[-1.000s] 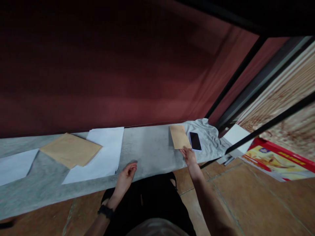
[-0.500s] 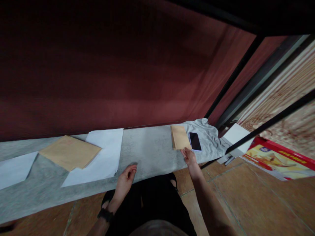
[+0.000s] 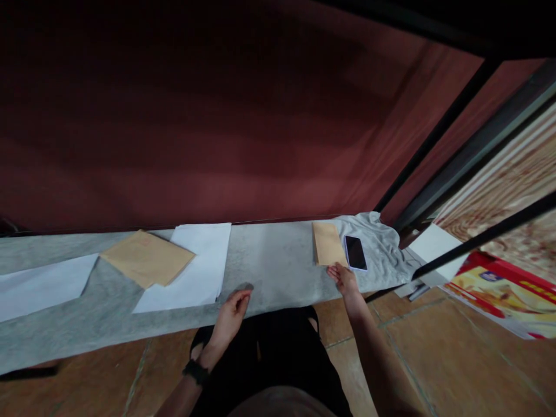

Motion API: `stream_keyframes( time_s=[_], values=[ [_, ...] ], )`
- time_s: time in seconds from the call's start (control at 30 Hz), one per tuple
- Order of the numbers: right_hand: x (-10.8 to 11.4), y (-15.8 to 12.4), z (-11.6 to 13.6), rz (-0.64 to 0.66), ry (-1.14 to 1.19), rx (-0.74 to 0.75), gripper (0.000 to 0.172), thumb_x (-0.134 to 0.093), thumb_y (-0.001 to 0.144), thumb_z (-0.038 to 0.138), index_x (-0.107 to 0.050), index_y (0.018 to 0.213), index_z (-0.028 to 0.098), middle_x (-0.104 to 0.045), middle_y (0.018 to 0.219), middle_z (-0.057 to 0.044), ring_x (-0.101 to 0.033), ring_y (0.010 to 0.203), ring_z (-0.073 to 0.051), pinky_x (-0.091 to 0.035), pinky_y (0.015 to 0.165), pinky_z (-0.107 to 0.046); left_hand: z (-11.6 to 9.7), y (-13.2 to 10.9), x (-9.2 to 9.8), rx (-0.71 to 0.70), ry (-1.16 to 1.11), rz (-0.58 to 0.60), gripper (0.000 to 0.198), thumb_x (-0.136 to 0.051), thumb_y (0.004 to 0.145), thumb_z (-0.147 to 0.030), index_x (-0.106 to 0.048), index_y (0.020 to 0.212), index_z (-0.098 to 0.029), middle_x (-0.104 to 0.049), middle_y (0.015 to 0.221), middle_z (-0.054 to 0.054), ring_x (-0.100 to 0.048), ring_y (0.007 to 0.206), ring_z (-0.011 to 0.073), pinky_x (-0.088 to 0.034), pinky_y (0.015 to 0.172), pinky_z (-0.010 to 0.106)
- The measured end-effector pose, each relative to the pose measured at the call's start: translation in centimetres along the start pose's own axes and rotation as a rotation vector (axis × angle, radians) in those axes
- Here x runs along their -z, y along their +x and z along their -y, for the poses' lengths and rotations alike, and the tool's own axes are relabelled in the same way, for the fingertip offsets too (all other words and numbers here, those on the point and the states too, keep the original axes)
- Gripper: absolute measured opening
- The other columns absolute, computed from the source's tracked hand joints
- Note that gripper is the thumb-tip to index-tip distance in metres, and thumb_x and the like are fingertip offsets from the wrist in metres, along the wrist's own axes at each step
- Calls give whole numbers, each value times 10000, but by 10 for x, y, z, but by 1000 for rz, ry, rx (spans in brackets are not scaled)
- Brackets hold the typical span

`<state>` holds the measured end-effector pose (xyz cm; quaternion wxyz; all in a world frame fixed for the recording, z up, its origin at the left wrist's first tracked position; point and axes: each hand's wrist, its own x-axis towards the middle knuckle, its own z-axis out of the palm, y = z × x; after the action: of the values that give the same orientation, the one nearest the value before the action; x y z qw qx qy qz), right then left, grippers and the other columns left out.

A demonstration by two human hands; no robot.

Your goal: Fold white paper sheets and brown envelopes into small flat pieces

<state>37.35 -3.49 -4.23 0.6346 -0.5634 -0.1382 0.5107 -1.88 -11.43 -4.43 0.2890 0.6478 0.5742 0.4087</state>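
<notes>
My right hand [image 3: 343, 279] is at the near edge of a small brown envelope [image 3: 330, 243], its thumb and fingers closed at the near right corner. The envelope lies flat, with a second layer showing along its left side. Just to its right rests a dark-screened phone [image 3: 355, 253]. My left hand [image 3: 233, 314], with a dark band on the wrist, hovers at the near edge of the grey cloth. Its fingers are curled and nothing shows in them. Left of it are white paper sheets [image 3: 204, 260], partly under a larger brown envelope [image 3: 147, 258].
A grey cloth [image 3: 278, 266] covers the long narrow surface, bunched at its right end. More white paper [image 3: 47, 284] lies far left. A dark red panel [image 3: 260, 145] rises behind. Black metal bars [image 3: 438, 130], a white box [image 3: 438, 252] and a red-yellow box [image 3: 508, 295] stand right.
The view has turned slightly left, so everything appears shifted to the right. Both hands keep nearly the same places, and the small envelope stays beside the phone.
</notes>
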Motion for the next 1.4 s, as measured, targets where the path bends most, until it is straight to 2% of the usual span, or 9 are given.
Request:
stream_keyframes(
  time_s=[0.2, 0.3, 0.4, 0.47, 0.67, 0.8, 0.93, 1.07, 1.4],
  values=[
    [17, -12, 4, 111, -79, -47, 144, -764, 678, 255, -626, 690, 218, -763, 735, -122, -751, 688, -241, -646, 629, -335, -9, -1, 24, -79, 511, -149, 397, -445, 971, -285, -632, 1300, -162, -625, 1373, 155, -552, 1316, 303, -433, 1116, 482],
    [20, -16, -2, 149, -139, -43, 195, -775, 658, 325, -648, 733, 199, -764, 765, -117, -748, 705, -233, -636, 650, -328, -4, 3, 34, 94, 839, -195, 545, -501, 962, -324, -498, 1447, -73, -449, 1543, 225, -365, 1465, 377, -316, 1176, 561],
    [14, -20, -16, 130, -351, 96, 315, -764, 639, 456, -647, 783, 202, -740, 729, -67, -713, 655, -214, -609, 643, -334, 1, 4, 40, 280, 1023, -127, 572, -491, 983, -362, -485, 1451, -35, -455, 1528, 255, -412, 1435, 380, -333, 1159, 540],
    [7, -25, -26, 143, -494, 194, 348, -729, 654, 501, -660, 822, 204, -726, 729, -49, -688, 653, -212, -585, 652, -341, -1, 6, 43, 310, 1065, -65, 518, -461, 1003, -347, -525, 1420, -45, -505, 1491, 245, -477, 1389, 354, -384, 1126, 490],
    [-6, -49, -48, 216, -1105, 647, 406, -478, 864, 481, -718, 1005, 185, -713, 989, -128, -673, 833, -257, -522, 793, -390, -16, 14, 54, 310, 932, 36, 347, -413, 998, -165, -673, 1225, -128, -668, 1291, 171, -620, 1218, 269, -482, 1013, 397],
    [-6, -57, -55, 201, -1280, 788, 420, -387, 925, 423, -705, 1082, 198, -675, 1112, -138, -667, 917, -257, -511, 816, -380, -16, 16, 70, 332, 772, 59, 342, -426, 983, -122, -697, 1190, -154, -728, 1183, 132, -681, 1114, 228, -499, 949, 330],
    [-3, -58, -58, 205, -1297, 862, 416, -367, 942, 400, -689, 1109, 197, -669, 1115, -138, -655, 970, -261, -512, 836, -379, -8, 20, 90, 459, 623, 8, 242, -542, 964, -278, -758, 999, -174, -771, 937, 118, -724, 887, 248, -500, 770, 315],
    [-2, -58, -59, 204, -1292, 885, 411, -368, 942, 397, -690, 1093, 191, -670, 1089, -140, -649, 953, -262, -509, 838, -383, 3, 29, 108, 504, 471, -30, 125, -669, 841, -255, -730, 761, -181, -734, 752, 57, -693, 775, 214, -443, 682, 274],
    [-2, -59, -60, 181, -1320, 881, 446, -357, 945, 405, -701, 1115, 178, -670, 1091, -146, -640, 952, -269, -495, 818, -383, 22, 36, 124, 490, 250, -109, 347, -734, 729, -380, -475, 575, -207, -532, 518, -47, -529, 527, 130, -370, 534, 236]
  ],
)
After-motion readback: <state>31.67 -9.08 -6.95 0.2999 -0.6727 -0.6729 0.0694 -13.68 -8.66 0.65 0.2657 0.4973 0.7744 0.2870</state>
